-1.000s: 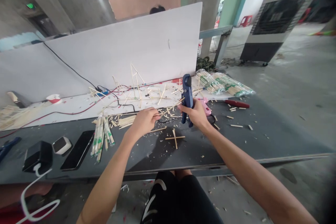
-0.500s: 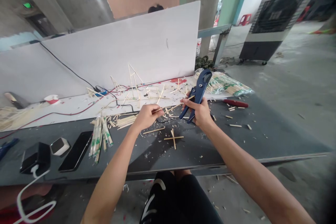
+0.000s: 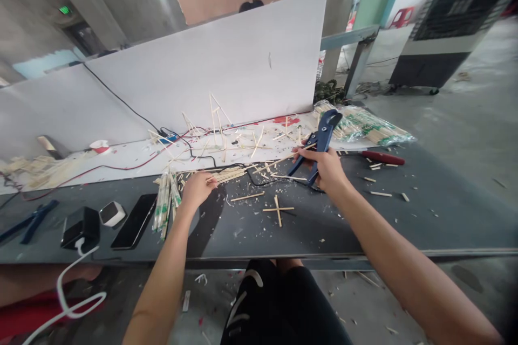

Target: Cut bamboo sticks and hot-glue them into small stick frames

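A white board [image 3: 243, 59] hides all but the hair [image 3: 251, 4] of a person behind it.
The top edge crops the cooler [image 3: 449, 21], the left edge a blue tool [image 3: 36, 223]; whether the left hand [image 3: 197, 190] grips the sticks [image 3: 231, 174] is too small to tell.

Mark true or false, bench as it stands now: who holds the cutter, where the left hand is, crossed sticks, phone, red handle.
1. The right hand holds the blue cutter. True.
2. The left hand is over the phone. False: it is at the loose sticks.
3. The crossed sticks lie clear of both hands. True.
4. The phone is left of the crossed sticks. True.
5. The red handle is left of the crossed sticks. False: right.
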`<state>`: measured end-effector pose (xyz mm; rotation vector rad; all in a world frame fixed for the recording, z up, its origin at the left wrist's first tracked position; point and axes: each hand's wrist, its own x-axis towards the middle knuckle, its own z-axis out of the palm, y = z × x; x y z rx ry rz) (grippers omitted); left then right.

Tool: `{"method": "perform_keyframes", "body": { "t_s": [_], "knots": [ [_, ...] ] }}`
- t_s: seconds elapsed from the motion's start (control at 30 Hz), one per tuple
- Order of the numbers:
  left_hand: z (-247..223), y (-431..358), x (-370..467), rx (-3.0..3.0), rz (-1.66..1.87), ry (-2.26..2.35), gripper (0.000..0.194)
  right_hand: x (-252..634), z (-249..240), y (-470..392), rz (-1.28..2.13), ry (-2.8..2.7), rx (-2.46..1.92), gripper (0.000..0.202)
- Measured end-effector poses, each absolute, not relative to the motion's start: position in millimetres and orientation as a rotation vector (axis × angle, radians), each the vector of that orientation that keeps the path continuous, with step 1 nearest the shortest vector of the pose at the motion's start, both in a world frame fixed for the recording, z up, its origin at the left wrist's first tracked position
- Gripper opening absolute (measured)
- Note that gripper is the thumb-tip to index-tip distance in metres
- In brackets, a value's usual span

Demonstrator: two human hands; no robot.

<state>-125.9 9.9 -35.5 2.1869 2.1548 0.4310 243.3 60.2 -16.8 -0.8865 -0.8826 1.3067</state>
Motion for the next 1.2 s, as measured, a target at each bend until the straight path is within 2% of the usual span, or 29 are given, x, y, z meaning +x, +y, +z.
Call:
{"method": "perform_keyframes", "body": {
  "t_s": [0.3, 0.5, 0.7, 0.83, 0.97, 1.03, 1.2],
  "knots": [
    [-42, 3, -117, 2.449, 0.208, 2.150, 0.024, 207, -36, 56, 1.697, -0.990, -0.829, 0.032],
    [-39, 1, -115, 2.449, 0.118, 2.149, 0.026, 205, -45, 61, 1.532, -1.135, -0.949, 0.035],
    [-37, 2, -116, 2.419, 0.017, 2.242, 0.024, 217, -29, 58, 1.520, -1.242, -0.936, 0.032],
    [-23, -1, -94, 2.347, 0.389, 2.251, 0.021, 221, -18, 53, 1.335, -1.322, -0.932, 0.034],
    [-2, 0, -37, 2.418, 0.773, 1.770, 0.019, 215, -16, 46, 1.252, -1.348, -0.841, 0.032],
    [4, 4, -8, 2.447, 0.843, 1.580, 0.019, 211, -16, 42, 1.233, -1.315, -0.795, 0.032],
    [1, 12, 23, 2.445, 0.860, 1.436, 0.017, 208, -16, 40, 1.203, -1.145, -0.743, 0.035]
  ]
}}
